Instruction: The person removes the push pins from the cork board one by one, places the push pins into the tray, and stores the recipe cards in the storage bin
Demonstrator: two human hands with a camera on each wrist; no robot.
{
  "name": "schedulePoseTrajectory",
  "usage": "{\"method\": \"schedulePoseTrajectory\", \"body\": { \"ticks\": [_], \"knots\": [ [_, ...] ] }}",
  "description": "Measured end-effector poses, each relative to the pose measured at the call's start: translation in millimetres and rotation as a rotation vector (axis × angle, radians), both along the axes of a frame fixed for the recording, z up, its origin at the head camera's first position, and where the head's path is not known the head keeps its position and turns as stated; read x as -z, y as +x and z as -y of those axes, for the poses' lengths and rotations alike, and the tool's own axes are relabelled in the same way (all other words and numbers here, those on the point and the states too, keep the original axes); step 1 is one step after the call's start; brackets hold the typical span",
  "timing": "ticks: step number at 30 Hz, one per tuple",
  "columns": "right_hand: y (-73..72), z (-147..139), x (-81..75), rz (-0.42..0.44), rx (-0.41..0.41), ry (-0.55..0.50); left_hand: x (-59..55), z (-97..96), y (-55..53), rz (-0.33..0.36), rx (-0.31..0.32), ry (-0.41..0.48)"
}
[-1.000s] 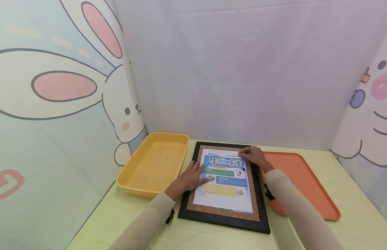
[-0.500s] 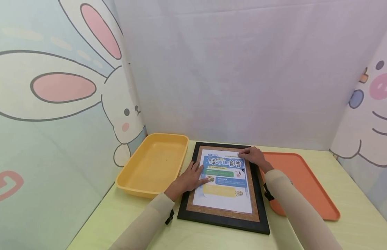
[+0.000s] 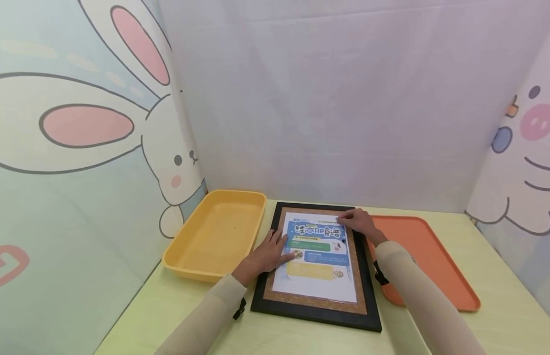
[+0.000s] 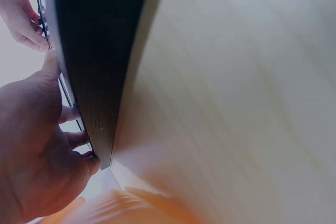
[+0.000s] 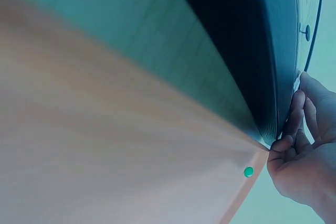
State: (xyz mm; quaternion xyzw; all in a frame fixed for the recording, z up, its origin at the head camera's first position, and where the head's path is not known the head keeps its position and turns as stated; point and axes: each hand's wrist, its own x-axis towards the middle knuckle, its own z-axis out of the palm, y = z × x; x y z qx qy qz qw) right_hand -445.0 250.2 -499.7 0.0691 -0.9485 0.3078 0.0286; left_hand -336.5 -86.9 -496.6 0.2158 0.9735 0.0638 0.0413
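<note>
A printed sheet [image 3: 310, 291] with Chinese text and coloured panels lies on a black-framed cork board [image 3: 319, 318]. My left hand [image 3: 267, 254] rests spread over the sheet's left side, its fingers reaching across the frame, thumb on the paper. At the sheet's top right corner, my right hand [image 3: 360, 220] pinches a small pale pin between thumb and forefinger; most of it is hidden by the fingertips. A dark round-headed pin [image 3: 344, 241] stands in the board lower along the right edge, and its shaft shows in the right wrist view.
A yellow tray [image 3: 212, 241] sits left of the board. An orange tray [image 3: 434, 256] lies to the right, partly under my right forearm, with a green-headed pin [image 5: 248, 171] on it. A pale curtain [image 3: 319, 108] rises behind the table.
</note>
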Motion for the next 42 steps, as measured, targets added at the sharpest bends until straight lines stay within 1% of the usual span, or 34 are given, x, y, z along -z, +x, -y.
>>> {"method": "schedulePoseTrajectory", "body": {
  "ticks": [5,10,14,18,21,26,35,42],
  "knots": [
    [-0.3,0,1.3,0.003,0.006,-0.018,0.9,0.7,-0.4,0.008,-0.002,0.007],
    [-3.4,-1,5.2,-0.007,-0.012,0.007,5.6,2.6,-1.0,0.011,-0.011,0.009],
    [-3.0,-1,5.0,-0.010,-0.013,0.004,6.0,2.8,0.4,0.008,-0.007,0.017],
    [0.7,-2,1.3,-0.017,-0.005,-0.017,4.9,1.9,1.1,-0.001,0.000,0.018],
    [3.1,-2,-1.8,-0.031,-0.012,-0.014,4.8,1.5,1.2,0.000,0.000,0.021],
    [4.3,-6,-6.0,-0.048,-0.021,-0.027,4.7,1.3,1.1,-0.004,0.006,0.017],
    [7.8,-15,-10.8,-0.077,-0.005,-0.035,2.6,2.3,0.9,-0.010,0.020,0.015],
    [14.8,-21,-17.7,-0.041,0.021,-0.071,0.3,2.4,3.0,-0.006,0.020,0.013]
  ]
}}
